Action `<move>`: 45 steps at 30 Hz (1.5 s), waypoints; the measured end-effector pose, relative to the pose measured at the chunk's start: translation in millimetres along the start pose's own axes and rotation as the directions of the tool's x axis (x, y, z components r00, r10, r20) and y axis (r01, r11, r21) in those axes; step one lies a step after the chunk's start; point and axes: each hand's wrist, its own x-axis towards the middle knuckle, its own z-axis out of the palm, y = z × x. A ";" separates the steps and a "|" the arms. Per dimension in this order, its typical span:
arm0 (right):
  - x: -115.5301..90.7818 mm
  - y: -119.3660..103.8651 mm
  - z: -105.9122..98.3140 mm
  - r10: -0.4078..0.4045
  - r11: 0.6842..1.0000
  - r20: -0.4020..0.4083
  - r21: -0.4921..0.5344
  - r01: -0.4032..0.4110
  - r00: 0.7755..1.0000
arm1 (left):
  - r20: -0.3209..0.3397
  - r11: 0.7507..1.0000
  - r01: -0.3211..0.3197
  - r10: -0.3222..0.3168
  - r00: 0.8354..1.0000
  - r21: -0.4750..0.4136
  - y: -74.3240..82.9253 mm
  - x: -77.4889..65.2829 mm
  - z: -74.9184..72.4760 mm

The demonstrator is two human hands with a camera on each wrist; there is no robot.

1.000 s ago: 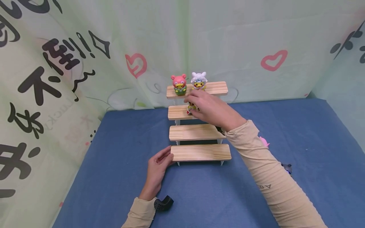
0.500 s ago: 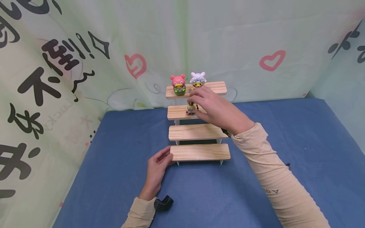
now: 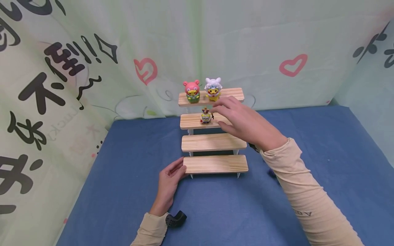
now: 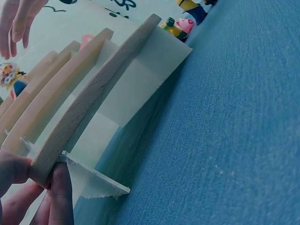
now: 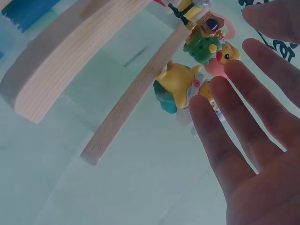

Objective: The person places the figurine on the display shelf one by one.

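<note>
A four-tier wooden display stand [image 3: 215,164] stands on blue cloth. My left hand [image 3: 168,186] pinches the left end of its lowest board, thumb above and fingers beneath in the left wrist view. On the second tier from the top stands a small crowned Minion figurine [image 3: 205,117], upright. Just right of it my right hand [image 3: 247,123] hovers with fingers extended, holding nothing; the right wrist view shows them spread apart. The top tier bears a figurine in a pink hood [image 3: 192,92] at left and one in a white hood [image 3: 213,89] beside it.
A dark object [image 3: 271,173] lies on the blue cloth [image 3: 123,177], partly behind the right sleeve. In the left wrist view, a pink figurine [image 4: 185,26] and a yellow-and-blue figurine [image 4: 193,9] stand beyond the stand. A printed curtain [image 3: 246,41] hangs behind.
My right hand has let go of the crowned Minion figurine and drawn back to the right, leaving it standing on the tier. The left hand keeps its hold on the lowest board.
</note>
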 end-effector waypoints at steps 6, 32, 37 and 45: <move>-8.6 2.9 -1.1 0.012 1.000 0.008 -0.004 -0.012 1.000 | 0.001 1.000 -0.007 0.007 1.000 -0.003 -0.2 0.2 -0.3; -53.6 18.9 2.8 0.040 0.997 -0.018 -0.062 -0.041 0.999 | -0.006 1.000 -0.001 0.001 1.000 -0.003 1.2 1.0 0.7; -61.6 23.0 5.4 0.049 0.996 -0.016 -0.072 -0.050 0.999 | -0.002 1.000 -0.002 0.002 1.000 -0.003 0.3 1.8 0.8; -74.3 26.9 10.5 0.063 0.995 -0.002 -0.075 -0.063 0.998 | -0.001 1.000 -0.011 0.011 1.000 -0.004 1.1 0.9 1.1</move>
